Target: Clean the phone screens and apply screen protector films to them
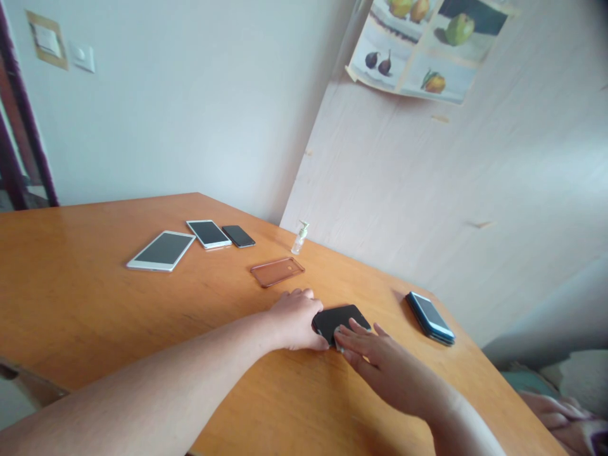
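A black smartphone (342,318) lies face up on the wooden table, its dark screen showing between my hands. My left hand (297,320) grips its left end, thumb at the near side and fingers curled at the far side. Over the phone's near right part reaches my right hand (375,354), its fingers fairly straight and pressing a small whitish wipe (338,338) against the screen. Most of the wipe is hidden beneath those fingertips. Just beyond my left hand rests a translucent brown phone case (278,272).
A clear pump bottle (299,238) stands near the wall. Two white tablets (164,249) (209,233) and another dark phone (239,236) lie at the back left. Stacked phones (430,318) sit near the table's (228,411) right edge. Bedding is visible at lower right.
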Motion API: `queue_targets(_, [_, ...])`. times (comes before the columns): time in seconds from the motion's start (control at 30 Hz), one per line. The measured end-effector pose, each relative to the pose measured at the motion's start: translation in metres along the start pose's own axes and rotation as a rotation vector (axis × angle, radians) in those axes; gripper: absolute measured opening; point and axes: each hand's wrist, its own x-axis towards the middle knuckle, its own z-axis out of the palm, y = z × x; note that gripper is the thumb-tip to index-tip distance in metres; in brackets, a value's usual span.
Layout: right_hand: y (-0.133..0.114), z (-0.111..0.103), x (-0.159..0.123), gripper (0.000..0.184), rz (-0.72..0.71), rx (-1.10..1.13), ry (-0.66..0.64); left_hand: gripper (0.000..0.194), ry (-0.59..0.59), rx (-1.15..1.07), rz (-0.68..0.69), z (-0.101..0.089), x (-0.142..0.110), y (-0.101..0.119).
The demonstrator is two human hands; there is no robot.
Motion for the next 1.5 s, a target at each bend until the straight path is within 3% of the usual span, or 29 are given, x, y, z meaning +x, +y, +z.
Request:
queue_targets(0.2, [0.033, 0.002, 0.007, 0.044, 0.305, -0.133, 0.08, 0.054, 0.015, 0.016, 0.011, 0.003, 0.002, -0.002])
queue_targets(0.47, [0.001, 0.004, 0.006, 0.049, -0.026, 0.065, 0.01, 0.052, 0.001, 0.006, 0.006, 0.001, 0.0, -0.001])
queue_targets(0.7, [0.034, 0.012, 0.018, 0.049, 0.333, -0.07, 0.103, 0.052, 0.011, 0.017, 0.01, 0.002, 0.0, -0.001])
queue_targets(0.93, [-0.002, 0.014, 0.018, 0.053, 0.018, 0.116, 0.009, 0.05, 0.025, 0.035, 0.006, 0.002, 0.001, 0.0])
queue_targets(1.2, [0.035, 0.026, 0.035, 0.052, 0.355, -0.065, 0.13, 0.05, 0.005, 0.015, 0.01, 0.001, 0.0, 0.001])
queue_targets(1.4, [0.008, 0.029, 0.035, 0.051, 0.054, 0.064, 0.118, 0.057, 0.069, 0.009, 0.001, 0.008, 0.002, -0.001])
queue_targets(1.5, [0.015, 0.031, 0.039, 0.05, 0.099, 0.065, 0.14, 0.06, 0.076, 0.004, -0.002, 0.011, 0.002, -0.003])
